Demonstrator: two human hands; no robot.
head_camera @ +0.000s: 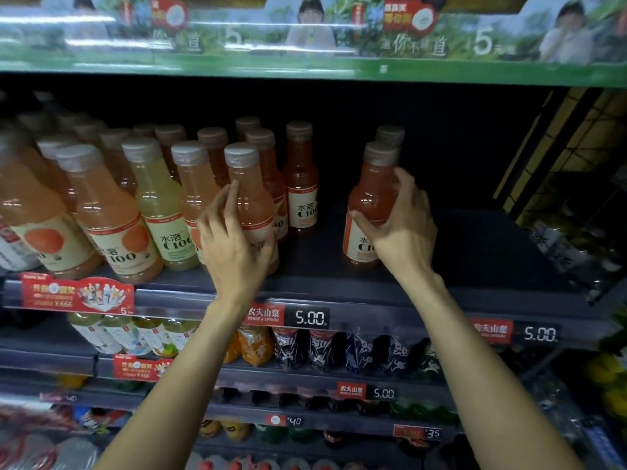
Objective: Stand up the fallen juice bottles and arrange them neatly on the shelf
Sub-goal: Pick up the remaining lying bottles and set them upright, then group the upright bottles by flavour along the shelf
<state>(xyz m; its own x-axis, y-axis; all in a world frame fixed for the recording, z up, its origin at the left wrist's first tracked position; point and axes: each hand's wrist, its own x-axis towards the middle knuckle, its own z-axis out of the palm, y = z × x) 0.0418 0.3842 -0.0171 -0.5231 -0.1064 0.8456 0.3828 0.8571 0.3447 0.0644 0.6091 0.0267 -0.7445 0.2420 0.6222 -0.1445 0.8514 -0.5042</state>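
Near the shelf (441, 262) front edge, the right hand (403, 225) grips an upright red juice bottle (371, 198), set apart. The left hand (234, 239) wraps an orange bottle (252, 205) ending the front row. Behind, the other bottles (142, 184) stand; none visibly fallen, so mostly aligning remains.

Counts: two hands, left hand (234, 245) and right hand (403, 225), one juice bottle each. One pale yellow-green bottle (159, 205) in the row; the rest orange or pink, too overlapped to count. Four black price tags, e.g. (307, 317).
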